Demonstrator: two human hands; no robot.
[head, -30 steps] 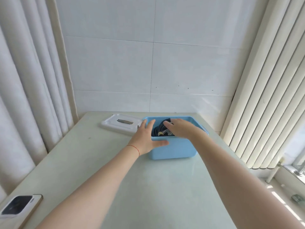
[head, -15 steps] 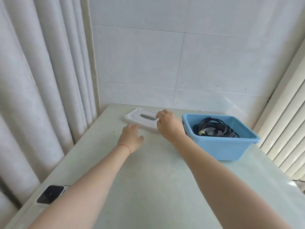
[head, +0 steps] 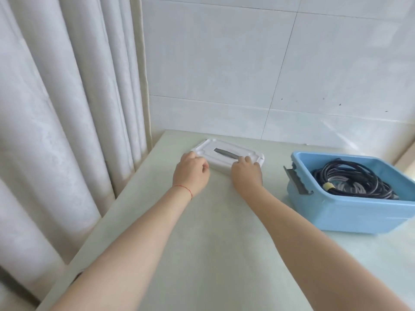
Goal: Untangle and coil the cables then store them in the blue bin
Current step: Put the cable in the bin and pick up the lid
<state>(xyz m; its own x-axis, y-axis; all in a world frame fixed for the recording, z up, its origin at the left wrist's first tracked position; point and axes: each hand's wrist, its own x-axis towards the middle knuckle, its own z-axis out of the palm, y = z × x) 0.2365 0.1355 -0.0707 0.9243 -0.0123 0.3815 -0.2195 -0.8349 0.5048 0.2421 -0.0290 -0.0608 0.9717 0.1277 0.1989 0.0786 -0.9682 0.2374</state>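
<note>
The blue bin (head: 350, 212) stands on the pale table at the right, with coiled black cables (head: 350, 178) and some white cable inside it. A white lid (head: 226, 154) with a grey handle slot lies flat at the back of the table, left of the bin. My left hand (head: 190, 173) grips the lid's near left corner, fingers curled over its edge. My right hand (head: 247, 173) holds the lid's near right edge, fingers curled on top of it.
A grey latch (head: 296, 182) hangs on the bin's left end. White curtains (head: 67, 108) hang along the table's left side and a tiled wall (head: 269, 75) closes the back. The pale table (head: 213, 243) stretches towards me between my forearms.
Both hands left the blue bin, moved left and took hold of the white lid's near edge. The view has swung left, so the bin now sits at the right.
</note>
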